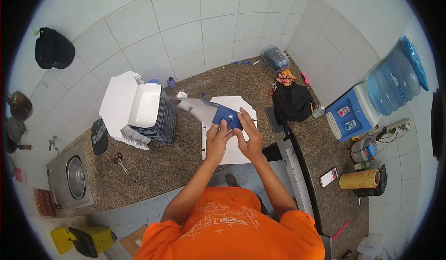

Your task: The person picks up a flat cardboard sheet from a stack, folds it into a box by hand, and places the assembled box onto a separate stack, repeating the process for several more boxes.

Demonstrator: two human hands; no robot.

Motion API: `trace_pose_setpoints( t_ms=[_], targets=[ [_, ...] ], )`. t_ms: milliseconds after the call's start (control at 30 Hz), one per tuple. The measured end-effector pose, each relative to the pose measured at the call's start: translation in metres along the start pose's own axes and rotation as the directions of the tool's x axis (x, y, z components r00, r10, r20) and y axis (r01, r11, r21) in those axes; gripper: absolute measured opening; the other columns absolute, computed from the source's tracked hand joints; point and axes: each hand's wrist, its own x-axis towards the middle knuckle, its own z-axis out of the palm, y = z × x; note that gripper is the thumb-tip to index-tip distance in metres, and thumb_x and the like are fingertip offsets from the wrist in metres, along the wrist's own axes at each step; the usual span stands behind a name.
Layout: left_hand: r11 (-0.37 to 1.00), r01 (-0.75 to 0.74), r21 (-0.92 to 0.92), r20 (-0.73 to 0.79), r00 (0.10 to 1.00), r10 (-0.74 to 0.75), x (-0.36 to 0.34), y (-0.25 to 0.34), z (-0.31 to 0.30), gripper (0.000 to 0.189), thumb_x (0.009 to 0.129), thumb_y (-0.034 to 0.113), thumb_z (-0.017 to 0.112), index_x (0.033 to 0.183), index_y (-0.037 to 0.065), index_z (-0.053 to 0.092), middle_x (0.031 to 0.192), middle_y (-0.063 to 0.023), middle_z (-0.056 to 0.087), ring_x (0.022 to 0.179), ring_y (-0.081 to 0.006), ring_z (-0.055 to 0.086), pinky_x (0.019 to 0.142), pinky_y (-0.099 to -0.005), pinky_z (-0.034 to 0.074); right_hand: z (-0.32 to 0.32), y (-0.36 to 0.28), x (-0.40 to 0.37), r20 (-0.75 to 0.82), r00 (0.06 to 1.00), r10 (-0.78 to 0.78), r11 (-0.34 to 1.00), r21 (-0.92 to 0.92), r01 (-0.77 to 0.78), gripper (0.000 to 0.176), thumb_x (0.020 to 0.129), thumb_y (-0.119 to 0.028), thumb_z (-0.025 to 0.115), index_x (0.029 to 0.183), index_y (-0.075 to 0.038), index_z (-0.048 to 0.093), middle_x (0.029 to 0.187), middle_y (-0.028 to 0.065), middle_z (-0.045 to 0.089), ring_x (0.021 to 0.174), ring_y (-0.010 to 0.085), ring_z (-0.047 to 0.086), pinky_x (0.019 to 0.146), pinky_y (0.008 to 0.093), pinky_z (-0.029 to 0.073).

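Both of my hands hold a flat cardboard box blank (211, 110), blue on one face and grey on the other, above a granite counter (162, 162). My left hand (216, 137) grips its lower left edge with fingers curled. At its right edge, my right hand (246, 132) pinches a blue flap between thumb and fingers. A white sheet (234, 153) lies on the counter under my hands.
A stack of folded white boxes (139, 111) stands to the left, with scissors (121, 161) and a dark cap (99, 137) near it. A sink (69, 178) is at the far left. A black bag (292, 101), a water dispenser (371, 102), a phone (328, 177) and a tape roll (358, 179) are on the right.
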Motion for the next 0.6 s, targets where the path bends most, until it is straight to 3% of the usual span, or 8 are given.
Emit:
trace_pose_setpoints(
  t_ms=[167, 300, 367, 400, 433, 467, 567, 600],
  targets=[
    [1.0, 0.022, 0.009, -0.034, 0.999, -0.021, 0.009, 0.014, -0.016, 0.03, 0.11, 0.033, 0.052, 0.122, 0.008, 0.064, 0.11, -0.0014, 0.068, 0.094, -0.0074, 0.063, 0.079, -0.0261, 0.052, -0.005, 0.001, -0.018, 0.24, 0.964, -0.117, 0.992, 0.067, 0.104, 0.054, 0.09, -0.004, 0.071, 0.143, -0.006, 0.059, 0.158, 0.0212, 0.044, 0.145, 0.0432, 0.042, 0.116, 0.0494, 0.039],
    [0.993, -0.003, -0.121, 0.0, 1.0, 0.003, -0.005, 0.001, 0.007, 0.028, 0.11, 0.029, 0.052, 0.12, 0.007, 0.065, 0.106, -0.0023, 0.068, 0.096, -0.011, 0.063, 0.083, -0.0291, 0.051, 0.02, 0.003, -0.027, 0.031, 0.994, -0.101, 0.99, -0.093, 0.103, 0.055, 0.09, -0.002, 0.072, 0.143, -0.006, 0.06, 0.158, 0.0228, 0.044, 0.145, 0.044, 0.042, 0.114, 0.0487, 0.041],
    [0.993, -0.039, -0.108, 0.047, 0.998, 0.044, -0.006, -0.008, 0.003, 0.027, 0.11, 0.026, 0.053, 0.118, 0.003, 0.064, 0.106, -0.0005, 0.068, 0.098, -0.0091, 0.062, 0.089, -0.027, 0.05, 0.031, -0.003, -0.03, -0.163, 0.983, 0.085, 0.996, 0.023, -0.082, 0.047, 0.091, 0.0, 0.071, 0.137, -0.004, 0.066, 0.154, 0.0239, 0.048, 0.141, 0.0424, 0.048, 0.111, 0.0453, 0.044],
    [0.983, -0.098, 0.153, 0.112, 0.99, 0.081, -0.007, -0.01, -0.001, 0.029, 0.11, 0.025, 0.052, 0.123, 0.002, 0.064, 0.109, -0.0005, 0.067, 0.1, -0.0072, 0.06, 0.09, -0.0265, 0.049, 0.036, -0.009, -0.03, -0.213, 0.955, 0.204, 0.975, 0.126, -0.18, 0.04, 0.091, 0.002, 0.069, 0.131, -0.003, 0.07, 0.15, 0.025, 0.052, 0.136, 0.0398, 0.055, 0.108, 0.0423, 0.047],
    [0.903, -0.164, 0.398, 0.18, 0.979, 0.098, -0.008, -0.012, -0.004, 0.031, 0.111, 0.023, 0.051, 0.127, 0.0, 0.064, 0.111, -0.0005, 0.067, 0.102, -0.0053, 0.058, 0.091, -0.0259, 0.048, 0.035, -0.01, -0.03, -0.21, 0.956, 0.207, 0.975, 0.126, -0.183, 0.04, 0.091, 0.002, 0.069, 0.131, -0.003, 0.07, 0.15, 0.025, 0.052, 0.136, 0.0398, 0.055, 0.108, 0.0423, 0.047],
    [0.888, -0.237, 0.393, 0.137, 0.97, 0.199, -0.009, -0.015, 0.001, 0.035, 0.111, 0.023, 0.05, 0.133, -0.002, 0.062, 0.113, 0.0001, 0.067, 0.1, -0.0042, 0.055, 0.087, -0.0242, 0.046, 0.034, -0.01, -0.028, -0.193, 0.952, 0.238, 0.965, 0.159, -0.209, 0.036, 0.091, 0.002, 0.068, 0.128, -0.001, 0.071, 0.149, 0.0251, 0.053, 0.134, 0.0383, 0.057, 0.107, 0.0416, 0.048],
    [0.821, -0.216, 0.528, 0.079, 0.975, 0.206, -0.01, 0.001, -0.009, 0.033, 0.11, 0.019, 0.05, 0.128, -0.004, 0.065, 0.105, -0.0033, 0.07, 0.094, -0.0078, 0.058, 0.083, -0.0256, 0.049, 0.025, -0.002, -0.031, -0.104, 0.976, 0.191, 0.958, 0.236, -0.163, 0.031, 0.099, -0.008, 0.062, 0.127, 0.002, 0.069, 0.142, 0.0237, 0.059, 0.125, 0.0335, 0.064, 0.101, 0.0405, 0.052],
    [0.816, -0.156, 0.557, 0.034, 0.986, 0.165, -0.015, 0.01, -0.013, 0.033, 0.11, 0.021, 0.048, 0.121, -0.004, 0.067, 0.089, -0.0012, 0.068, 0.084, -0.008, 0.057, 0.076, -0.0268, 0.049, 0.017, -0.003, -0.032, 0.019, 0.935, 0.354, 0.862, 0.38, -0.334, 0.033, 0.102, -0.013, 0.058, 0.13, 0.002, 0.066, 0.137, 0.0226, 0.061, 0.117, 0.0308, 0.066, 0.096, 0.0386, 0.053]
  ],
)
